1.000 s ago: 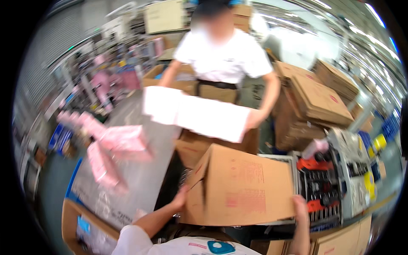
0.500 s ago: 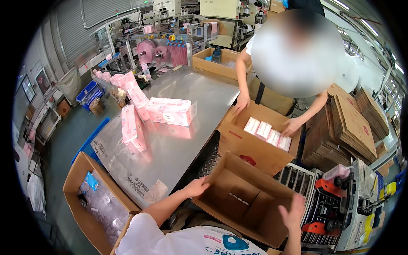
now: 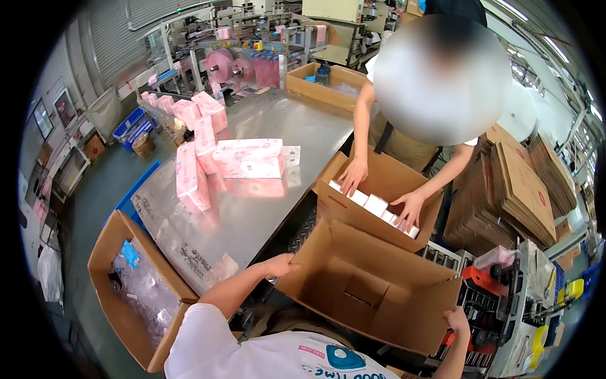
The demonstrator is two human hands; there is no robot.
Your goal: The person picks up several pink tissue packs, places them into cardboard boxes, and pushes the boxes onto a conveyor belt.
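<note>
Cardboard carton [image 3: 372, 287], plain brown inside, open-topped, its bottom flaps folded across, sits between both hands, beside the right edge of the steel table [image 3: 252, 208], toward its near corner. Left hand [image 3: 281, 265] pinches the left rim, forearm angled inward; right hand [image 3: 457, 320] grips the right edge, fingers curled.

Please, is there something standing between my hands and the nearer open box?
Nothing visible: the left hand holds the open box by its left edge, the right hand by its right. A second box stands just beyond it, not between.
</note>
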